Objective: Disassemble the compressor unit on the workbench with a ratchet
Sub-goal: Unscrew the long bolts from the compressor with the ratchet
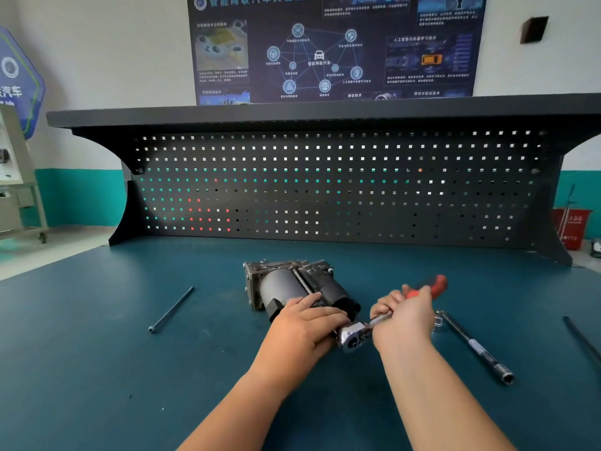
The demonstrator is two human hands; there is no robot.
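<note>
The compressor unit (292, 284), grey metal with two dark cylinders, lies on the blue workbench (97, 353) in the middle. My left hand (305, 323) lies flat over its near end and holds it down. My right hand (403, 314) grips the ratchet by its red handle (435, 286), which points up and to the right. The ratchet's chrome head (353, 336) sits at the compressor's near end, just right of my left hand. What the head engages is hidden by my fingers.
A long loose bolt (170, 310) lies on the bench to the left. An extension bar (476, 348) with a socket (439, 320) near its far end lies to the right, and another dark rod (582, 340) further right. A black pegboard (325, 187) backs the bench.
</note>
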